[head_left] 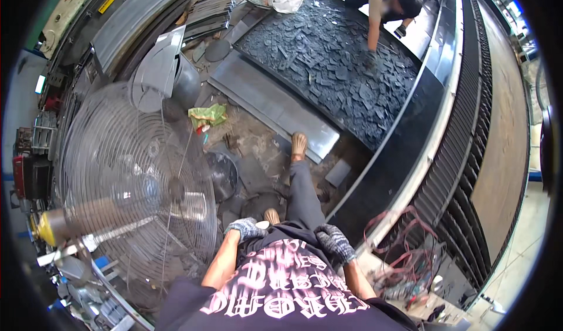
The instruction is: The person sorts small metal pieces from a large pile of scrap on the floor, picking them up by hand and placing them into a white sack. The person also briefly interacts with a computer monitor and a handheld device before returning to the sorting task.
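Note:
My left hand [247, 229], in a grey knitted glove, is at my waist beside the dark shirt. Its fingers are curled in, and a small white thing [262, 225] shows at their tips, too small to name. On the other side of my waist, my right hand [335, 242] wears a matching glove and lies against my dark trousers [305, 196]. Its fingers are bent and pressed together; whether they grip anything is hidden. My foot in a brown shoe [299, 145] stands forward at the end of a flat metal sheet [272, 108].
A large caged fan [141, 184] stands close on my left, near a bucket [223, 175]. Ahead, a wide bed holds dark flat scraps [328, 61], where a person [387, 5] bends and reaches in. A long slatted machine bed [451, 131] and reddish hoses [404, 231] lie right.

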Demonstrator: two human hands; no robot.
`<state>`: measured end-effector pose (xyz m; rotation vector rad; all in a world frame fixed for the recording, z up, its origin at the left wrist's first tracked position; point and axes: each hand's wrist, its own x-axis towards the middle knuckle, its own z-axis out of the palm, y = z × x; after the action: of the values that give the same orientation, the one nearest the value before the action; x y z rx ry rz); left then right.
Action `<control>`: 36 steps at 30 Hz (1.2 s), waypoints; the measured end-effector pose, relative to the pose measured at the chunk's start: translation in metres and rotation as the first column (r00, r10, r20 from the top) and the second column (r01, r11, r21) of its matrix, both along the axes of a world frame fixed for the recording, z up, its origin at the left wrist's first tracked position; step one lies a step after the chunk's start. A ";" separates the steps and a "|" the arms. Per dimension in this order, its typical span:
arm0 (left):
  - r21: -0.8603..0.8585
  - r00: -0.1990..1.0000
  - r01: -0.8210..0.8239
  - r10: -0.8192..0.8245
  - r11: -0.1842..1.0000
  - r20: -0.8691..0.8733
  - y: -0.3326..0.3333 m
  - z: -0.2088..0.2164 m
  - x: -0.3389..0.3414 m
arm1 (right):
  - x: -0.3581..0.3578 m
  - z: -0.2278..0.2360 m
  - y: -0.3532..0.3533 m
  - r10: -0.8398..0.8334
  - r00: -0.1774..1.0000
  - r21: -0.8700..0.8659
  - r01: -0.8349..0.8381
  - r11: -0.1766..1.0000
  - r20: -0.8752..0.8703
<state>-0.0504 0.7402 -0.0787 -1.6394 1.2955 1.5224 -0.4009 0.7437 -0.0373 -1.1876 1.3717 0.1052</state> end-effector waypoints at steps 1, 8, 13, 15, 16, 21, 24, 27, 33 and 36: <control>-0.053 0.999 -0.017 0.020 0.998 0.049 -0.023 -0.017 0.009 | 0.003 -0.008 -0.033 -0.002 1.000 -0.014 0.003 1.000 0.015; -0.092 0.990 -0.135 0.139 0.986 0.034 -0.275 0.004 0.017 | 0.003 -0.056 -0.319 0.155 0.978 0.010 -0.158 0.987 0.140; -0.100 1.000 0.006 -0.009 0.995 -0.027 -0.438 0.048 0.026 | 0.001 -0.026 -0.423 0.045 0.988 0.026 -0.049 0.998 0.145; -0.066 0.992 -0.078 0.070 0.995 -0.107 -0.511 0.064 0.034 | 0.013 -0.022 -0.474 -0.026 0.995 0.126 0.014 0.992 0.092; -0.074 0.975 -0.151 0.136 0.986 -0.174 -0.542 0.072 0.042 | 0.018 -0.025 -0.496 -0.028 0.996 0.128 0.017 0.992 0.082; -0.045 0.944 -0.206 0.186 0.977 -0.273 -0.712 0.068 0.079 | 0.039 -0.048 -0.612 -0.066 0.996 0.271 0.047 0.961 0.064; 0.050 0.923 -0.095 0.107 0.994 -0.371 -0.827 0.052 0.098 | 0.056 -0.064 -0.665 -0.197 0.977 0.306 0.164 0.938 0.082; -0.036 0.922 0.169 -0.171 0.985 -0.346 -0.934 0.041 0.132 | 0.092 -0.083 -0.711 -0.121 0.990 0.422 0.138 0.896 -0.067; 0.707 0.742 -0.268 0.608 0.655 -0.283 -1.097 0.006 0.201 | 0.140 -0.040 -0.939 -0.149 0.985 0.444 0.174 0.879 -0.093; 0.635 0.324 -0.709 0.942 0.306 -0.092 -1.143 -0.085 0.226 | 0.113 -0.126 -1.036 -0.485 0.865 0.142 0.500 0.854 -0.128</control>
<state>0.1758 -0.4029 -0.1642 -1.7145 -0.0989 2.7457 -0.2875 -0.2925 -0.1628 -0.6639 1.6724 -0.0916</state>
